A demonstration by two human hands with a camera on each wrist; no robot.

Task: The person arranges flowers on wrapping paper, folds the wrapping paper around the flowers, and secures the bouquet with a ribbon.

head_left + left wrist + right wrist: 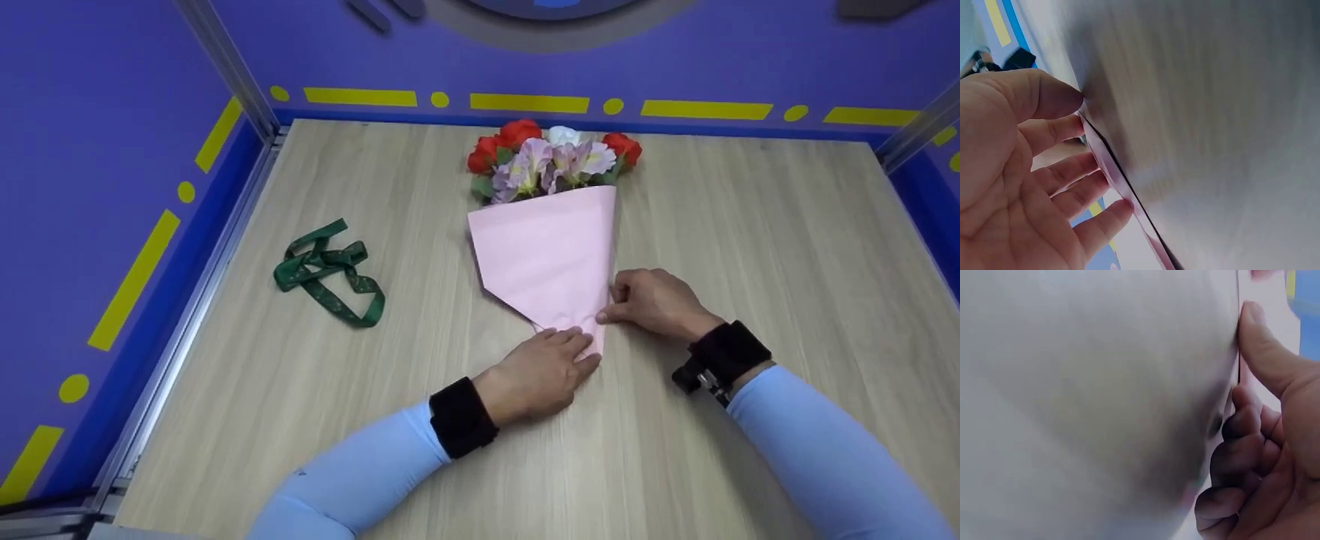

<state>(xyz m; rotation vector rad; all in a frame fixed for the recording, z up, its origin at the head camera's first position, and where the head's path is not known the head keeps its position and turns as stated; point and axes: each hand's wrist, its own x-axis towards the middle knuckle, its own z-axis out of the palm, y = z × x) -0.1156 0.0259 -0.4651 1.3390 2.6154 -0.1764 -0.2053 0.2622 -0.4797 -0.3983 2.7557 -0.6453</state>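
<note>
A bouquet of red, white and pale purple flowers [532, 169] lies on the table, wrapped in pink wrapping paper [547, 251] that narrows towards me. My left hand [534, 375] presses the narrow lower end with its fingers nearly straight; in the left wrist view its fingertips [1120, 209] rest along the pink paper. At the right edge of the wrap, my right hand [660, 304] pinches the paper between thumb and curled fingers. The right wrist view shows the thumb [1266, 346] over the paper's edge and the other fingers folded below it. The stems are hidden inside the wrap.
A loosely looped green ribbon [289, 274] lies on the wooden table [420, 195], left of the bouquet. Blue-purple panels [525, 67] with yellow marks rise behind the table and at both sides. A metal rail [202, 285] runs along the left edge.
</note>
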